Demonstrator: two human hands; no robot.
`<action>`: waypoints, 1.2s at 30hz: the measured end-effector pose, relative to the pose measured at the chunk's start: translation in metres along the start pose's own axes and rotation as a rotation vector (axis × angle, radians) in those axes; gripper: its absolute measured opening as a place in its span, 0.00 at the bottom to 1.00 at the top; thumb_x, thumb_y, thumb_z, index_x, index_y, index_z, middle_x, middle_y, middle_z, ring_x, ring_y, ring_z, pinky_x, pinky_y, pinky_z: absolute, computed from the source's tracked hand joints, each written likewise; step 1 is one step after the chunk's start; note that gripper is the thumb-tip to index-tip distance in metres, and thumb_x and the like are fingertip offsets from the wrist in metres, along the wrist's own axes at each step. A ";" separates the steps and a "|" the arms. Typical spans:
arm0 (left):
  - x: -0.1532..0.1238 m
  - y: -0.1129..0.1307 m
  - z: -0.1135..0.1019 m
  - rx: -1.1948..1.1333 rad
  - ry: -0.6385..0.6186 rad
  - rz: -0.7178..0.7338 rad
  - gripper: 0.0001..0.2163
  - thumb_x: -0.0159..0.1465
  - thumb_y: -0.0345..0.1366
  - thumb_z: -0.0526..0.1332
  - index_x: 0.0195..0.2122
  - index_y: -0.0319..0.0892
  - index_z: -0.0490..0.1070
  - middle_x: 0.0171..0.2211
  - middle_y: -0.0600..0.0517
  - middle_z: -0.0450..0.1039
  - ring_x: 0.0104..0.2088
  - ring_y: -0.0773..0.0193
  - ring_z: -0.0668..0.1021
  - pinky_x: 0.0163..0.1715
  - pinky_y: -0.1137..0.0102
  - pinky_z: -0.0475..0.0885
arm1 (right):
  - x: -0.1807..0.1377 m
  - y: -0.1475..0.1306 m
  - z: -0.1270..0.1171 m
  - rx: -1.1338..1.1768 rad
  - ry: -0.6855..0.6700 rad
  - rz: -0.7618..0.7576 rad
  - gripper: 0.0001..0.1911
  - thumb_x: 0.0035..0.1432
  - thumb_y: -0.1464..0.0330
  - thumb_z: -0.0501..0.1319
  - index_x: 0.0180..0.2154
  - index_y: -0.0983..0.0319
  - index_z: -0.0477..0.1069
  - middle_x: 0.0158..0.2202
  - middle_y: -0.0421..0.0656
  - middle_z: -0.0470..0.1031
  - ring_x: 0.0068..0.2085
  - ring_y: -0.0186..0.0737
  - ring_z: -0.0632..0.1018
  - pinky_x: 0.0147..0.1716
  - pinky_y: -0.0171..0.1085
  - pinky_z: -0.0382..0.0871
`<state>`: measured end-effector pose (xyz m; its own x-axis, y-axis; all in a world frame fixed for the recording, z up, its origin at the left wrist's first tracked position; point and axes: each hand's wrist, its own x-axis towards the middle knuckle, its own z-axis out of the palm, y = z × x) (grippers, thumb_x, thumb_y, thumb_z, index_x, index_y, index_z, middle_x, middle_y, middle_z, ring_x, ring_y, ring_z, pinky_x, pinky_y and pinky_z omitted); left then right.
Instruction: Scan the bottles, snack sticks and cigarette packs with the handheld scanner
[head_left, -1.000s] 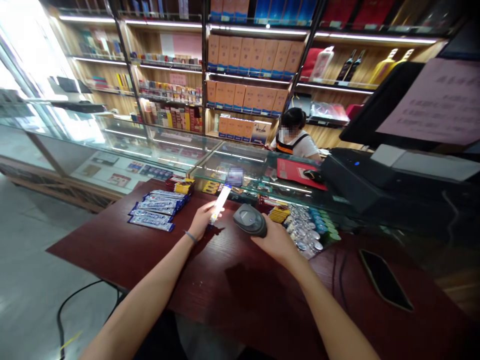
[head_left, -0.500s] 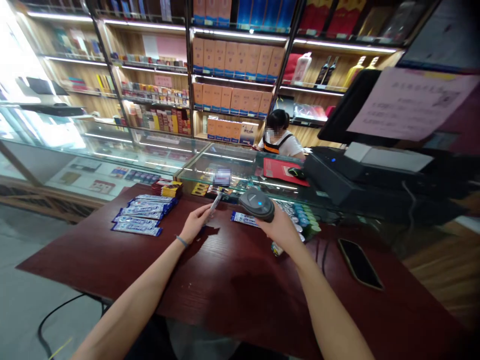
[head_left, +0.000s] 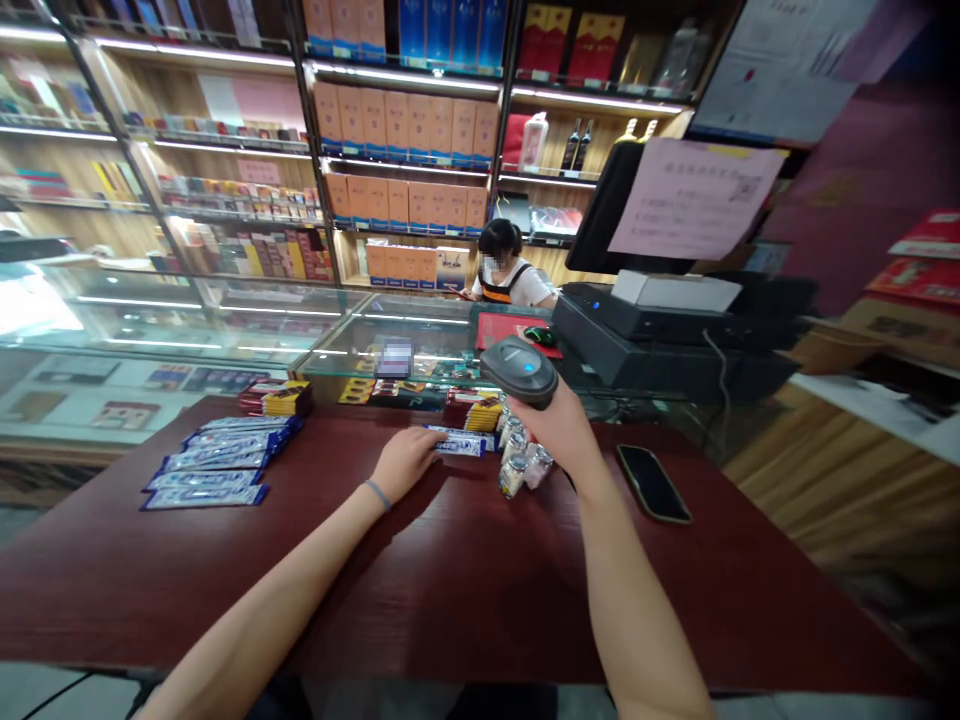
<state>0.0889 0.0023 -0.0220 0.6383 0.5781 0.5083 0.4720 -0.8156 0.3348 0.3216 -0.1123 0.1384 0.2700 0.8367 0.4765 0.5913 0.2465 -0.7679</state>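
My right hand is wrapped round a dark grey barcode scanner with a lit blue light, held above the table. My left hand pinches the left end of a slim blue-and-white packet low over the tabletop; another such packet lies partly under it. Just below the scanner stand several small jars with silver lids, partly hidden by it and my right hand. Left of my left hand lies a fanned pile of the same packets.
Red and yellow packs sit behind the pile; similar packs stand near the jars. A phone lies at right on the dark red table. Beyond are a glass counter, a monitor and a seated person.
My left hand has lowered the packet from a raised, upright tilt to lie nearly flat at the table, beside the other one. My right hand still holds the scanner. The view has swung right.
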 end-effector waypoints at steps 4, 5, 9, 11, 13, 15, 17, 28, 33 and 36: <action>0.009 0.003 0.022 0.036 -0.042 0.041 0.12 0.69 0.33 0.59 0.51 0.47 0.77 0.48 0.45 0.80 0.49 0.51 0.80 0.52 0.57 0.73 | 0.001 -0.001 -0.007 0.015 0.026 0.006 0.19 0.53 0.65 0.64 0.49 0.57 0.74 0.38 0.43 0.82 0.49 0.52 0.82 0.42 0.45 0.78; 0.011 0.003 0.027 0.043 -0.055 0.048 0.12 0.69 0.33 0.59 0.50 0.47 0.77 0.48 0.45 0.80 0.49 0.51 0.80 0.52 0.57 0.73 | 0.001 -0.001 -0.008 0.018 0.032 0.007 0.20 0.53 0.65 0.64 0.49 0.57 0.73 0.38 0.43 0.82 0.48 0.51 0.82 0.42 0.44 0.79; 0.017 0.005 0.040 0.079 -0.085 0.033 0.12 0.67 0.31 0.60 0.49 0.46 0.78 0.48 0.45 0.80 0.49 0.51 0.80 0.51 0.57 0.73 | 0.002 0.001 -0.013 0.036 0.050 0.014 0.21 0.52 0.65 0.65 0.50 0.58 0.74 0.38 0.43 0.82 0.46 0.51 0.82 0.40 0.43 0.79; 0.020 0.006 0.044 0.101 -0.079 0.005 0.12 0.67 0.30 0.60 0.49 0.45 0.78 0.48 0.45 0.81 0.48 0.51 0.80 0.50 0.58 0.73 | 0.002 0.001 -0.015 0.046 0.058 0.024 0.22 0.52 0.65 0.65 0.51 0.58 0.74 0.38 0.44 0.82 0.46 0.51 0.82 0.40 0.43 0.78; 0.022 0.007 0.047 0.121 -0.064 -0.018 0.12 0.66 0.30 0.61 0.49 0.45 0.78 0.47 0.45 0.81 0.47 0.51 0.80 0.50 0.58 0.73 | 0.003 0.000 -0.017 0.050 0.069 0.030 0.23 0.52 0.65 0.65 0.51 0.59 0.74 0.39 0.44 0.82 0.47 0.51 0.82 0.41 0.43 0.78; 0.022 0.008 0.049 0.128 -0.045 -0.027 0.12 0.66 0.29 0.61 0.49 0.44 0.78 0.47 0.45 0.81 0.47 0.51 0.80 0.50 0.57 0.73 | 0.003 -0.001 -0.018 0.050 0.079 0.030 0.23 0.51 0.64 0.66 0.50 0.60 0.74 0.39 0.44 0.82 0.46 0.50 0.82 0.41 0.43 0.78; 0.022 0.008 0.051 0.123 -0.025 -0.025 0.13 0.65 0.28 0.62 0.49 0.43 0.78 0.48 0.45 0.81 0.48 0.51 0.79 0.51 0.57 0.73 | 0.003 -0.002 -0.018 0.049 0.081 0.028 0.21 0.51 0.63 0.66 0.48 0.60 0.74 0.38 0.44 0.82 0.46 0.49 0.82 0.40 0.42 0.78; 0.020 0.007 0.052 0.082 0.003 0.013 0.13 0.65 0.28 0.61 0.49 0.43 0.79 0.48 0.45 0.80 0.49 0.52 0.78 0.52 0.56 0.73 | 0.004 0.001 -0.015 0.019 0.075 0.009 0.16 0.52 0.63 0.65 0.44 0.59 0.74 0.36 0.44 0.81 0.44 0.49 0.82 0.40 0.42 0.77; 0.020 0.007 0.052 0.078 -0.001 0.004 0.12 0.66 0.28 0.61 0.49 0.42 0.78 0.48 0.44 0.80 0.49 0.51 0.78 0.52 0.55 0.73 | 0.004 0.000 -0.013 0.041 0.079 0.001 0.19 0.51 0.64 0.65 0.46 0.60 0.73 0.39 0.45 0.82 0.46 0.50 0.82 0.41 0.43 0.77; 0.020 0.008 0.051 0.049 0.018 0.004 0.13 0.65 0.30 0.63 0.51 0.42 0.78 0.49 0.44 0.80 0.50 0.50 0.78 0.52 0.54 0.73 | 0.003 -0.001 -0.011 0.052 0.090 0.009 0.19 0.51 0.64 0.65 0.46 0.60 0.73 0.39 0.45 0.82 0.47 0.49 0.81 0.40 0.43 0.77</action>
<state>0.1363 0.0085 -0.0493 0.6295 0.5737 0.5240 0.4986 -0.8155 0.2939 0.3301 -0.1153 0.1454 0.3438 0.7920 0.5045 0.5493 0.2661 -0.7921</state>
